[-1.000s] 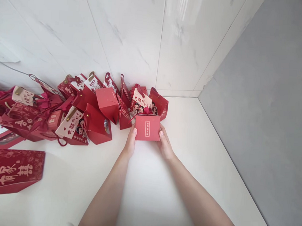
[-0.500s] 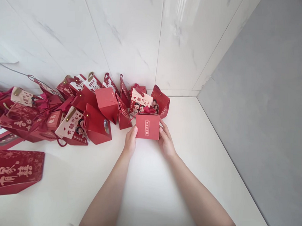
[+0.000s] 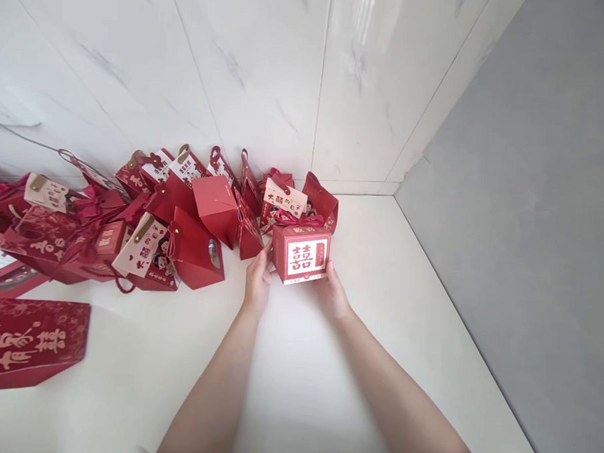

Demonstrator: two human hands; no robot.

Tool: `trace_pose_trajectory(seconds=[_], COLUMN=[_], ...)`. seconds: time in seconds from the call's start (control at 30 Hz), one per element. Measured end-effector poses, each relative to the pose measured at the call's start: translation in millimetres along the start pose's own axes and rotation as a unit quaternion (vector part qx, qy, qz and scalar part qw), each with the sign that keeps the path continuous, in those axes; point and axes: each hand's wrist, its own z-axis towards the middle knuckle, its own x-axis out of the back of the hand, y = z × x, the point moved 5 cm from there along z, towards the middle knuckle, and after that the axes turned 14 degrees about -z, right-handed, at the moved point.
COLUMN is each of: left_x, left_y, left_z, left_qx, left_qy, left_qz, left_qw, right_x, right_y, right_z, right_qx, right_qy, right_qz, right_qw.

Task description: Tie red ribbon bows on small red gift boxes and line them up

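Note:
A small red box with a white panel and a ribbon on top is held between my two hands, in front of the other boxes. My left hand grips its left side, fingers partly behind it. On the right side, my right hand presses with the thumb at the front corner; its other fingers are mostly hidden. Just behind stand a red box with a cream flap and a dark red box.
Many red gift boxes crowd the left, among them a plain red one. A large red box lies at the far left on the white table. A tiled wall rises behind; the table's edge runs down the right.
The held box has turned: its plain side with small lettering faced me before, and now the white panel does. My hands have shifted their hold around it.

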Motion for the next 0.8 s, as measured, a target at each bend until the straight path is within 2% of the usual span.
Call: trace_pose_trajectory(seconds=[0.13, 0.2, 0.3, 0.47, 0.53, 0.67, 0.8], left_x=[-11.5, -11.6, -6.8, 3.6, 4.4, 1.4, -1.3], left_y=[-3.1, -7.1, -12.2, -16.0, -15.5, -14.0, -8.1], left_z=[-7.3, -8.2, -5.8, -3.0, -3.6, -4.4, -2.9], left_qx=[-0.033, -0.031, -0.006, 0.055, 0.063, 0.063, 0.007], left_qy=[-0.12, -0.141, -0.12, 0.016, 0.046, 0.014, -0.051], left_qz=[0.044, 0.074, 0.069, -0.001, -0.009, -0.001, 0.043], left_qw=[0.991, 0.987, 0.99, 0.998, 0.997, 0.998, 0.998], right_x=[3.9, 6.4, 7.9, 6.3, 4.7, 3.6, 5.3], right_y=[4.9, 4.7, 2.6, 0.2, -1.0, -2.1, 0.5], right_z=[1.1, 2.1, 3.1, 1.8, 0.6, -0.9, -0.2], right_qx=[0.0, 0.0, -0.006, 0.005, 0.025, 0.043, 0.005], right_qy=[0.017, 0.016, -0.003, -0.012, -0.016, -0.033, -0.051], right_qz=[0.025, 0.044, 0.062, 0.029, 0.012, -0.007, 0.012], right_qw=[1.0, 0.999, 0.998, 0.999, 0.999, 0.999, 0.999])
